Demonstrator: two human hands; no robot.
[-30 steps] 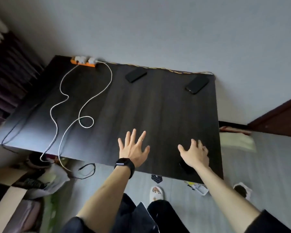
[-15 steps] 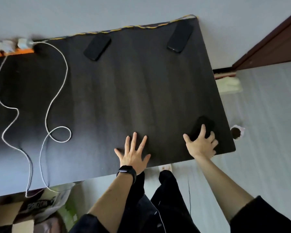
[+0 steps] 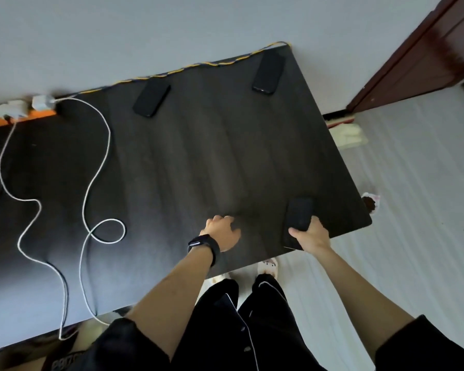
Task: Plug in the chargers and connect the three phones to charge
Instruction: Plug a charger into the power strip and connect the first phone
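Note:
Three black phones lie on the dark table [image 3: 198, 156]. One phone [image 3: 152, 99] sits at the far edge in the middle, a second phone [image 3: 269, 73] at the far right corner. My right hand [image 3: 310, 234] grips the near end of the third phone [image 3: 299, 213] near the front right corner. My left hand [image 3: 221, 231], a black watch on its wrist, rests on the table with fingers curled and nothing in it. Two white chargers [image 3: 24, 107] sit in an orange power strip [image 3: 19, 117] at the far left. Their white cables [image 3: 97, 162] snake across the table and hang over the near edge.
A yellow braided cord [image 3: 198, 66] runs along the table's far edge against the grey wall. A dark wooden door [image 3: 423, 54] stands at the right. Small items lie on the pale floor to the right of the table [image 3: 370, 203]. A cardboard box [image 3: 62, 354] sits below the near left edge.
The view has swung to the right. My right hand went from lying flat over the near phone to gripping its end. My left hand's fingers curled from spread to closed.

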